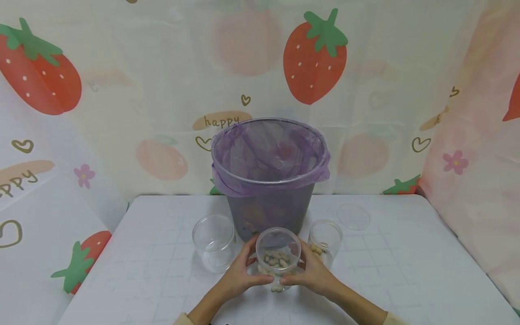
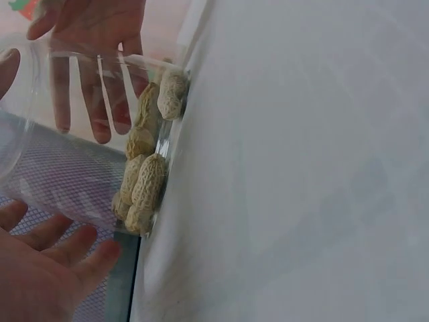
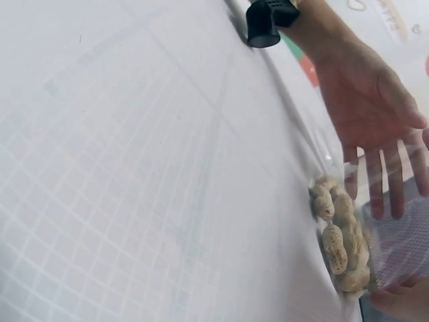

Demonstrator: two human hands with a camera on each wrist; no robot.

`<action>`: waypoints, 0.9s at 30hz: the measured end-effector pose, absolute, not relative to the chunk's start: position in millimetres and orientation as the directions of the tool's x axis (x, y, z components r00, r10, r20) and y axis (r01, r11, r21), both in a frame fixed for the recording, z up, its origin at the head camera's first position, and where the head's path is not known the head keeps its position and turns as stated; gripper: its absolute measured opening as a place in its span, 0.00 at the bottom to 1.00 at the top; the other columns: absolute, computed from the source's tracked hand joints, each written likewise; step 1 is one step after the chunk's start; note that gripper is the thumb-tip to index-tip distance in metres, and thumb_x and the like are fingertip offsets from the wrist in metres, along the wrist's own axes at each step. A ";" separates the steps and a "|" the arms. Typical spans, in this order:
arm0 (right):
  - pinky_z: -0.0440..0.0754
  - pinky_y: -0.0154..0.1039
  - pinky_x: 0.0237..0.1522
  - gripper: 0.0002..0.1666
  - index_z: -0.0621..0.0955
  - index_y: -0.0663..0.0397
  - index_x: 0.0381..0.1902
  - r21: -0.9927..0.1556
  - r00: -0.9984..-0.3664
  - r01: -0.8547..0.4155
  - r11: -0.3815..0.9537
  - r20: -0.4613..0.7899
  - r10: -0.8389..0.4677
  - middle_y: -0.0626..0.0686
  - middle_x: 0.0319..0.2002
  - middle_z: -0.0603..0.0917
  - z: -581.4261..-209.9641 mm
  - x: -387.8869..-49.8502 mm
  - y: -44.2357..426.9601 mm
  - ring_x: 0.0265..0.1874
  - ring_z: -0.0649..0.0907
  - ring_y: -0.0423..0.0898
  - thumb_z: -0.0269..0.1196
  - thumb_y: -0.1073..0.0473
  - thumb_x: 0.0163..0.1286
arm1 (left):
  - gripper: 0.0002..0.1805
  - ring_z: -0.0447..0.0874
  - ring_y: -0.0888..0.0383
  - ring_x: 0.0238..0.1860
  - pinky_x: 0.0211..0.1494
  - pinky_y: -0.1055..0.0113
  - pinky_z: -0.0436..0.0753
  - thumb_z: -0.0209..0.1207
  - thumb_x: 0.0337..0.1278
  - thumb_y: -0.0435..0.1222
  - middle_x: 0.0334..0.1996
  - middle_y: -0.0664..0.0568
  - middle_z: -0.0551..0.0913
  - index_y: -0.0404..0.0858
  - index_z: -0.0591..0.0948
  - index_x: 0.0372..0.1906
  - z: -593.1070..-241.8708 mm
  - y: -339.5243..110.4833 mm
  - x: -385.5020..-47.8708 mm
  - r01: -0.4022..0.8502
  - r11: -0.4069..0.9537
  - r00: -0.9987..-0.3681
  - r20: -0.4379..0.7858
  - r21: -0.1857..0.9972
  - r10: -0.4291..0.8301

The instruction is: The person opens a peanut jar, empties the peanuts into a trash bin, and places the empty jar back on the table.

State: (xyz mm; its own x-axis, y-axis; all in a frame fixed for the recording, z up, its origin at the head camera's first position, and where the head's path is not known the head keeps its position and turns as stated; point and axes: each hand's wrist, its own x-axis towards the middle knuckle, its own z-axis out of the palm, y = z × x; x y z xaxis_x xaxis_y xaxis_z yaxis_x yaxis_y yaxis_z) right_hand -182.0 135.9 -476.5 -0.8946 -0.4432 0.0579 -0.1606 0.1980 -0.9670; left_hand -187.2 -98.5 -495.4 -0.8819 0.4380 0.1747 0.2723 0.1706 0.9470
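Observation:
A clear plastic jar [image 1: 278, 232] with several unshelled peanuts [image 2: 144, 188] at its bottom stands on the table at front centre in the head view. My left hand [image 1: 239, 275] grips it from the left and my right hand [image 1: 316, 273] from the right. Both thumbs come round the front, while the other fingers reach along the sides and back. Through the clear wall, the left wrist view shows the right hand's spread fingers [image 2: 94, 100]. Only part of the right hand appears at the lower edge of the right wrist view.
Behind the jar stands a mesh bin [image 1: 270, 212] lined with a purple bag [image 1: 270, 187]. A second clear jar [image 1: 214, 243] is on the left. A third jar [image 1: 329, 234], holding some peanuts, is on the right. A clear round lid [image 1: 353, 217] lies farther back on the white table [image 1: 406, 271].

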 end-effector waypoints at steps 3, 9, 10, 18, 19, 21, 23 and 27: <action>0.63 0.69 0.67 0.64 0.52 0.59 0.75 -0.964 -0.893 -0.167 0.208 0.059 -0.445 0.67 0.73 0.59 -477.8 -183.0 136.0 0.71 0.60 0.69 0.77 0.54 0.49 | 0.52 0.61 0.38 0.72 0.68 0.44 0.70 0.73 0.45 0.38 0.72 0.38 0.63 0.43 0.55 0.74 -497.2 -97.2 -188.9 0.269 0.169 -0.879 0.171 0.948 0.446; 0.67 0.69 0.64 0.61 0.54 0.62 0.74 -0.954 -0.881 -0.207 0.218 0.084 -0.466 0.69 0.70 0.63 -480.8 -185.4 136.2 0.68 0.65 0.70 0.76 0.53 0.51 | 0.51 0.61 0.39 0.73 0.69 0.44 0.70 0.73 0.46 0.39 0.72 0.38 0.63 0.42 0.56 0.74 -499.4 -97.6 -190.4 0.239 0.172 -0.877 0.137 0.956 0.460; 0.68 0.68 0.63 0.60 0.55 0.62 0.73 -0.953 -0.880 -0.210 0.219 0.086 -0.468 0.69 0.70 0.63 -480.7 -185.4 136.4 0.67 0.65 0.70 0.77 0.53 0.51 | 0.51 0.61 0.39 0.73 0.69 0.44 0.70 0.73 0.46 0.39 0.72 0.38 0.63 0.42 0.56 0.74 -499.2 -97.9 -190.5 0.232 0.172 -0.878 0.130 0.957 0.460; 0.67 0.70 0.63 0.59 0.55 0.62 0.74 -0.953 -0.876 -0.213 0.216 0.088 -0.475 0.69 0.70 0.62 -479.5 -183.9 136.1 0.68 0.64 0.70 0.76 0.54 0.53 | 0.52 0.59 0.39 0.73 0.71 0.42 0.67 0.72 0.48 0.41 0.73 0.37 0.60 0.41 0.54 0.75 -498.9 -99.0 -190.0 0.210 0.175 -0.873 0.104 0.962 0.477; 0.67 0.70 0.62 0.59 0.55 0.62 0.74 -0.952 -0.876 -0.214 0.219 0.088 -0.475 0.69 0.70 0.62 -479.7 -183.9 136.0 0.68 0.64 0.70 0.76 0.54 0.53 | 0.52 0.59 0.39 0.73 0.71 0.42 0.67 0.72 0.49 0.42 0.73 0.37 0.60 0.41 0.54 0.75 -499.0 -98.9 -190.0 0.208 0.174 -0.872 0.102 0.962 0.479; 0.67 0.71 0.62 0.59 0.54 0.61 0.74 -0.950 -0.877 -0.215 0.226 0.086 -0.473 0.68 0.70 0.62 -479.5 -183.6 136.0 0.68 0.64 0.71 0.76 0.54 0.53 | 0.52 0.58 0.39 0.74 0.71 0.41 0.66 0.71 0.50 0.42 0.74 0.38 0.59 0.42 0.53 0.75 -498.8 -98.9 -189.9 0.204 0.177 -0.869 0.094 0.963 0.486; 0.67 0.71 0.62 0.59 0.54 0.60 0.74 -0.949 -0.878 -0.213 0.234 0.081 -0.471 0.68 0.71 0.62 -479.9 -183.7 136.0 0.68 0.64 0.71 0.76 0.55 0.53 | 0.51 0.57 0.39 0.74 0.71 0.41 0.66 0.71 0.50 0.43 0.74 0.38 0.59 0.43 0.53 0.75 -498.5 -99.2 -189.9 0.204 0.178 -0.865 0.092 0.963 0.493; 0.67 0.71 0.62 0.59 0.54 0.60 0.74 -0.949 -0.878 -0.216 0.230 0.086 -0.471 0.68 0.71 0.62 -480.6 -184.2 135.1 0.69 0.63 0.70 0.76 0.55 0.53 | 0.51 0.56 0.40 0.75 0.71 0.41 0.66 0.72 0.49 0.43 0.75 0.39 0.58 0.43 0.54 0.75 -498.0 -100.8 -189.9 0.201 0.180 -0.866 0.089 0.963 0.493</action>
